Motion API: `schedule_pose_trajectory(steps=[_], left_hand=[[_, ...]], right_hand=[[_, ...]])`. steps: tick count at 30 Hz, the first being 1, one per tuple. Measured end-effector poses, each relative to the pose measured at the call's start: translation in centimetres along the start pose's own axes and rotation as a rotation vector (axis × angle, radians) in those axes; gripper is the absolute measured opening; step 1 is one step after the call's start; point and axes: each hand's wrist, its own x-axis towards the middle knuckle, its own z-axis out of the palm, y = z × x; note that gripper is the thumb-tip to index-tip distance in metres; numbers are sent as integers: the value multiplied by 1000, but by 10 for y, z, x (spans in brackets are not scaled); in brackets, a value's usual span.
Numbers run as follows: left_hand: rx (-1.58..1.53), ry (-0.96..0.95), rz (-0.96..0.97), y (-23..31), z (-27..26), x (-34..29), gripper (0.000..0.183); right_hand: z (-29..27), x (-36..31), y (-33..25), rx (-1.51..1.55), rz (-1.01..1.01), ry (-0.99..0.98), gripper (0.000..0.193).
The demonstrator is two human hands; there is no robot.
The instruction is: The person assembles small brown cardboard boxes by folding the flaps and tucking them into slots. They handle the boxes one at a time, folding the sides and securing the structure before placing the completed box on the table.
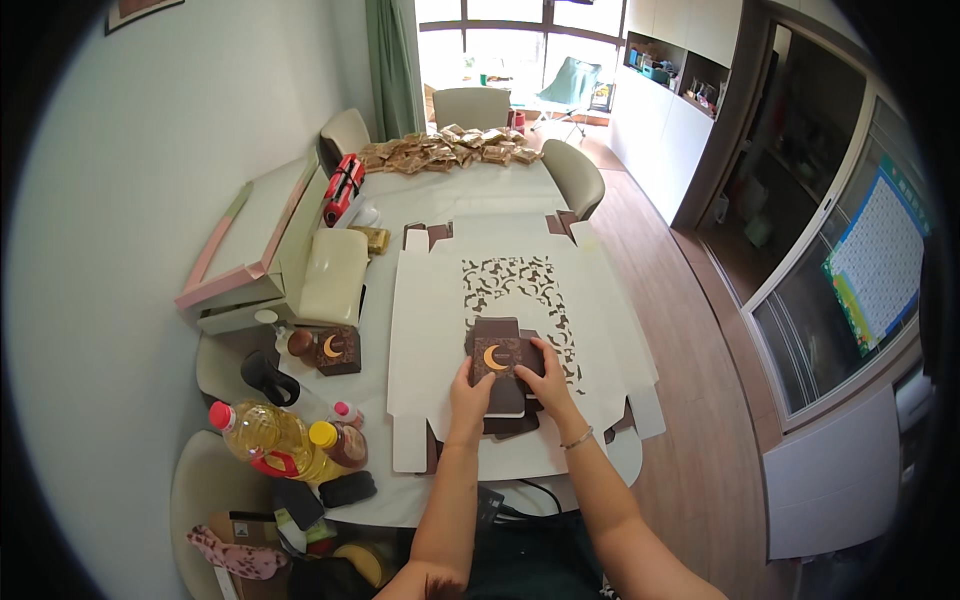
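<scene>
Squarely in both hands' grip, dark brown box (497,362) with gold crescent.

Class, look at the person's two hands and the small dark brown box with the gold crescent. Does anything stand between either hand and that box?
Nothing visible does. The left hand and right hand both already grip the crescent box at its sides, above the flat white cut-out card. More dark brown pieces lie beneath it, not between.
</scene>
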Motion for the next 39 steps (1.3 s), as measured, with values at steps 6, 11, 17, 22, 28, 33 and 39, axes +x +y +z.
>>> schedule_pose_trajectory(steps=[6, 11, 17, 22, 28, 33, 39], left_hand=[[172, -43, 84, -13, -23, 7, 62], [635, 2, 211, -10, -4, -20, 68], [680, -46, 212, -13, 2, -22, 68], [958, -16, 279, -13, 2, -34, 63], [845, -46, 195, -6, 8, -34, 65], [655, -84, 122, -1, 1, 1, 72], [-30, -232, -50, 58, 16, -25, 64]], right_hand=[[7, -10, -14, 158, 137, 2, 68], [-8, -18, 0, 195, 135, 107, 77], [-32, -7, -13, 260, 228, 46, 72], [-38, -16, -23, 245, 232, 47, 66], [-32, -19, -31, 96, 248, 123, 65], [-36, -2, -33, -158, 205, 50, 66], [-39, -11, -108, 434, 177, 53, 60]])
